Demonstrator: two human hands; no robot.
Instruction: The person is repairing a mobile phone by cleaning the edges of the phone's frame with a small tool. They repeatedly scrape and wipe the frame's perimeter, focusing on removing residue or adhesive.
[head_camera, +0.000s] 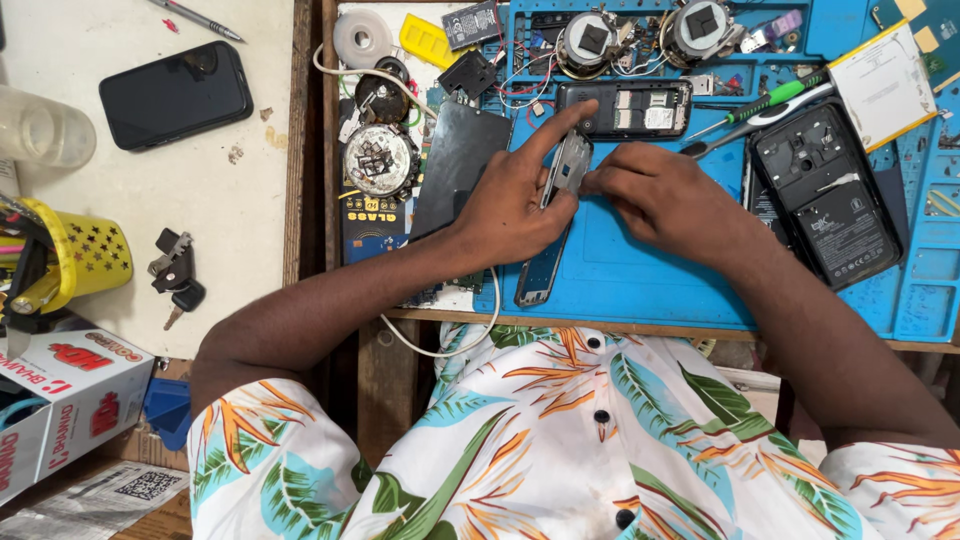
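Nearest to me is the person's floral shirt (560, 440), white with orange and teal leaves, and from it both forearms reach out over the blue work mat (640, 270) on the table (230, 200). The left hand (510, 205) is closed around a small phone part (568, 168), a narrow grey frame held upright on its edge above the mat, with the forefinger stretched out straight past its top. The right hand (655, 195) comes in from the other side, its fingers curled and pinched against the right edge of the same part (whether it grips or only presses, I cannot tell). Just below the hands a slim phone frame (540, 270) lies flat on the mat, and a dark screen panel (455, 165) lies beside the left wrist. To the right rests an opened black phone (830, 200), back cover off. Beyond the fingertips sits another opened handset (625, 108), with a green-handled screwdriver (765, 105) near it. Far left, off the mat, a black smartphone (175, 95) lies face up, with a yellow perforated cup (85, 255) nearer the table's edge.
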